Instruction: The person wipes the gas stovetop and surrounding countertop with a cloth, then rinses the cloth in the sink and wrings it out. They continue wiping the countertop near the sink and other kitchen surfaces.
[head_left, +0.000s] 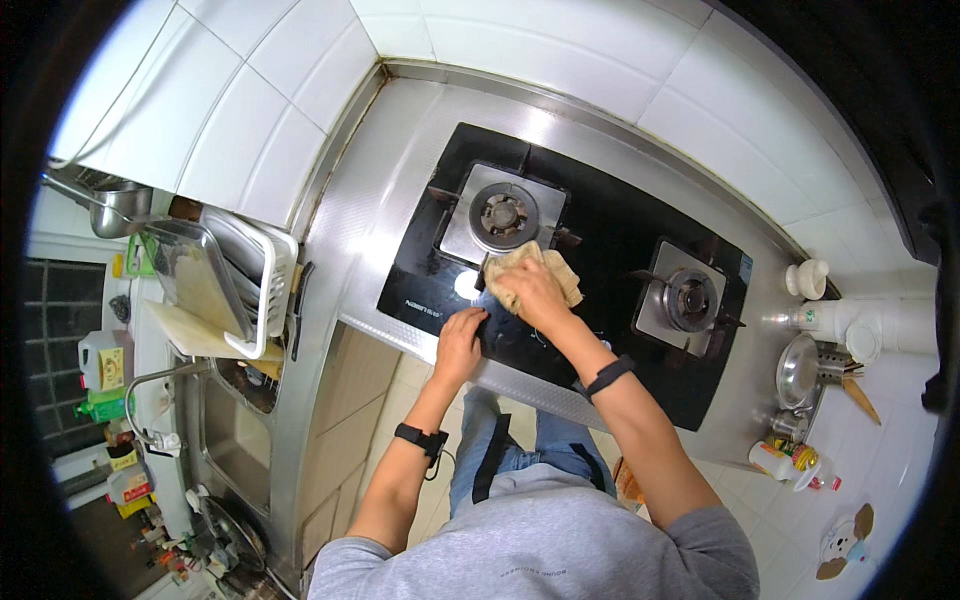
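Note:
A tan cloth (561, 276) is bunched under my right hand (534, 289), which grips it beside the left burner (504, 216) of a black glass gas hob (592, 225). One dark pan-support prong (482, 274) stands close to the cloth's left edge. My left hand (459, 345) rests at the hob's front edge with nothing in it, its fingers lying together on the glass. To the right, the second burner (690, 300) sits on a square metal plate. Part of the glass and the cloth's underside are hidden by my right hand and forearm.
Left of the hob, a white dish rack (266, 300) holds plates and a cutting board (196, 330), near a black-handled knife (302, 304). Beyond is a steel sink (236, 442) with a faucet (142, 390). A mortar (806, 279), a metal bowl (796, 371) and bottles stand right.

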